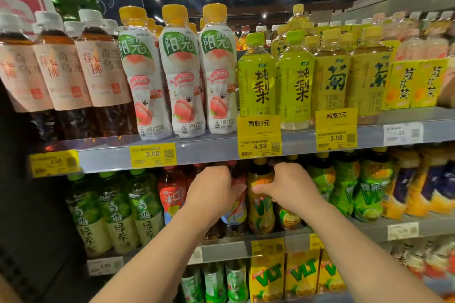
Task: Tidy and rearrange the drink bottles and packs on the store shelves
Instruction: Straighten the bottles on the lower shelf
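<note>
Both my hands reach into the middle shelf (pixel 221 248). My left hand (pixel 211 189) grips a red-labelled iced tea bottle (pixel 237 214) near its shoulder. My right hand (pixel 288 187) curls round a yellow-labelled VLT lemon tea bottle (pixel 261 206) standing just right of the red one; my thumb lies across its front. The two bottles stand upright and touch side by side. Another red iced tea bottle (pixel 171 194) stands left of my left hand. My fingers and the bottle tops are partly hidden under the upper shelf edge.
Green plum tea bottles (pixel 118 209) fill the middle shelf's left, green VLT bottles (pixel 366 192) its right. The upper shelf (pixel 209 152) carries peach drink bottles (pixel 179 74), pear drink bottles (pixel 258 76) and chrysanthemum tea packs (pixel 416 81). Yellow VLT cartons (pixel 295 275) sit on the lower shelf.
</note>
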Available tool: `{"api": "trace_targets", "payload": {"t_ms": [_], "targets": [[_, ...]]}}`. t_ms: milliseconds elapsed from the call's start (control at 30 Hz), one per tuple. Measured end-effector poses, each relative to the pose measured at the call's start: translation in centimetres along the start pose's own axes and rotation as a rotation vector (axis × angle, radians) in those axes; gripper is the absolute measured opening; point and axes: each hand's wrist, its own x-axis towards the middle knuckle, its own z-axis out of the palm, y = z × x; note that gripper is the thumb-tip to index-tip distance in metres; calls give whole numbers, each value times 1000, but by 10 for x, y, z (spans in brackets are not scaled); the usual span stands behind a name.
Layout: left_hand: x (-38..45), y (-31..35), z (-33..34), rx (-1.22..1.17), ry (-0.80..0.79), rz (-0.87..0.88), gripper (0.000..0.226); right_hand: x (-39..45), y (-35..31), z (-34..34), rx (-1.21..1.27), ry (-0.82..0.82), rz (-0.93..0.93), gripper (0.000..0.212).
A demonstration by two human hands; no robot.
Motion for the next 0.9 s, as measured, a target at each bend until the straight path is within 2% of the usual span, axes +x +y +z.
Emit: {"api": "trace_targets", "payload": {"t_ms": [167,333,467,667,800,900], "targets": [[2,-3,0,41,28,39,44,-5,-5,5,-103,62,23,65],[3,-2,-1,7,-2,41,43,-8,3,3,-64,23,-11,75],[-5,-4,1,-12,-8,18,48,-16,16,-4,59,-46,-2,58],[-38,-3,18,1,255,97,59,-43,55,-17,269,174,57,29],[-46,5,25,33,363,230,45,-43,82,-30,202,247,102,27],[-39,21,25,26,357,279,32,-34,96,-38,173,283,123,34]]}}
